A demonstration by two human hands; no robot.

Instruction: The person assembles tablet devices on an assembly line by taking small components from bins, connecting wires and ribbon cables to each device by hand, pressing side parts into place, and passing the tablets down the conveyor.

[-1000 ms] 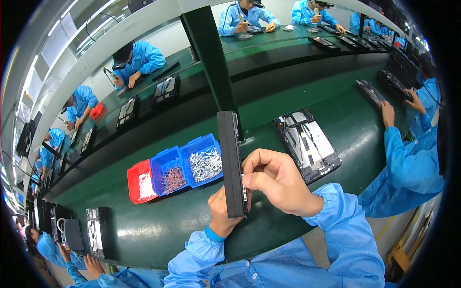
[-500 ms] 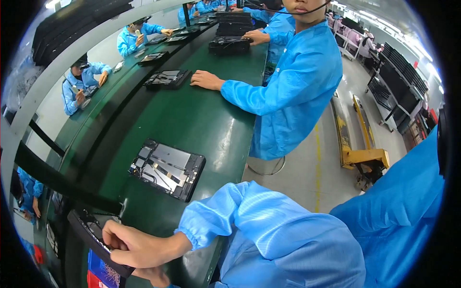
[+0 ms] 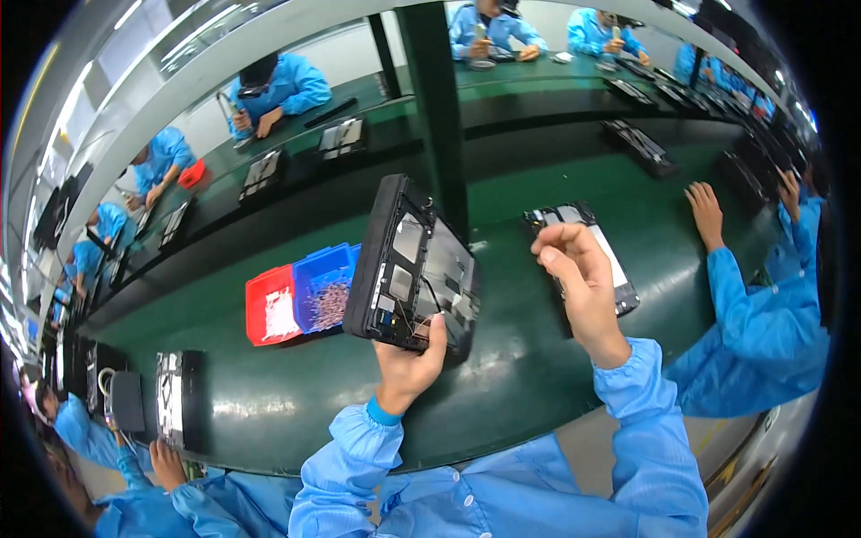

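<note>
Holding 1 open tablet chassis [image 3: 414, 266], left hand [image 3: 408, 363]; 2 bins [image 3: 300, 300] near.

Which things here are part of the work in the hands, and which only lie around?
In hand:
- open tablet frame, held up by the left hand
- right hand, fingers pinched, raised beside it

Lying about:
- second opened device on the green belt
- blue bin and red bin of small parts
</note>
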